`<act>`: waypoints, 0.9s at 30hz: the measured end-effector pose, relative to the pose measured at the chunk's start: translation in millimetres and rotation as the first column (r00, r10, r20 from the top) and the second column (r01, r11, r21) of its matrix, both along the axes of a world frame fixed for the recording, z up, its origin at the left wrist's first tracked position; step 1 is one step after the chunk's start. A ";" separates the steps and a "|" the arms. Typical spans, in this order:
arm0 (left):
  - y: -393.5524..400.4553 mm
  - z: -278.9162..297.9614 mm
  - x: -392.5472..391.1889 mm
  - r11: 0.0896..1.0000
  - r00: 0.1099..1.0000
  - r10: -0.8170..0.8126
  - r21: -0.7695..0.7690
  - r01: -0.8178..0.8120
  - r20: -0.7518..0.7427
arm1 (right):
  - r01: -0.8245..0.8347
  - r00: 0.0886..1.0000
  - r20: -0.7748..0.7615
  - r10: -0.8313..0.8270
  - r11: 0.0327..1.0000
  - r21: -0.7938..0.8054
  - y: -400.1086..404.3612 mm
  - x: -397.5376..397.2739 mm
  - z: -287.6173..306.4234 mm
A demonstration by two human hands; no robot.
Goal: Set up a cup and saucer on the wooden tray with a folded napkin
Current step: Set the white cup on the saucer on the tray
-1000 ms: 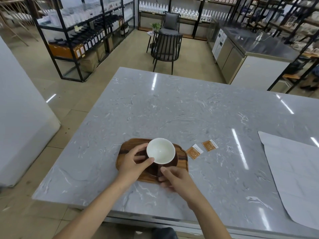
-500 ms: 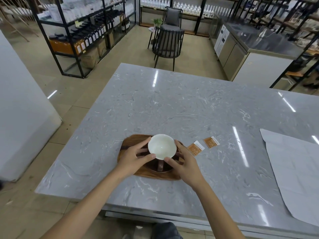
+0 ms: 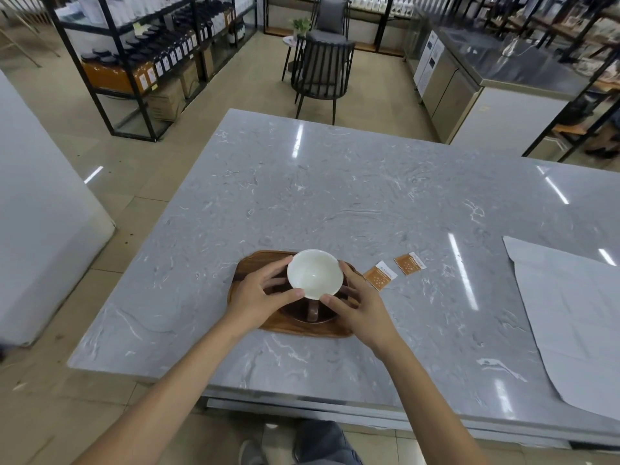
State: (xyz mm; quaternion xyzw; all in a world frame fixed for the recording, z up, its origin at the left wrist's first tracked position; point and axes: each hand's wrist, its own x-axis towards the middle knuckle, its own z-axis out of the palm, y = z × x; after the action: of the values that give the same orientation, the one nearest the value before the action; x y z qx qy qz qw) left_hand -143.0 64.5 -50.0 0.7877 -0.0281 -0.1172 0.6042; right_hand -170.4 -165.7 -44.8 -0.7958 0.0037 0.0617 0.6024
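A cup (image 3: 314, 273), white inside and brown outside, stands on a dark brown saucer (image 3: 310, 313) on the wooden tray (image 3: 250, 265) near the table's front edge. Its brown handle points toward me. My left hand (image 3: 261, 295) grips the cup's left side with thumb and fingers. My right hand (image 3: 357, 305) grips its right side, thumb at the front rim. No napkin is visible on the tray.
Two small orange sachets (image 3: 380, 275) (image 3: 410, 264) lie on the grey marble table (image 3: 352, 196) right of the tray. A large pale sheet (image 3: 570, 313) covers the table's right end. Black shelves and a dark chair (image 3: 322, 72) stand beyond.
My right hand rose from the tray's front edge to the cup's right side, so both hands now hold it. The view shifted slightly.
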 end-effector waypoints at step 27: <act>-199.0 26.7 -43.1 0.867 0.769 -0.384 0.486 0.110 0.511 | 0.248 0.963 0.185 -0.197 0.916 -0.315 -191.4 -104.7 -5.9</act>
State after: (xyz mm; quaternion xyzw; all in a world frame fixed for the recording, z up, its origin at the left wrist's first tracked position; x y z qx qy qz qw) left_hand -186.0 -134.5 -23.3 0.8858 -0.2945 0.0508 0.3550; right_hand -275.1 -357.0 -50.7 -0.8833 0.0598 -0.0687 0.4598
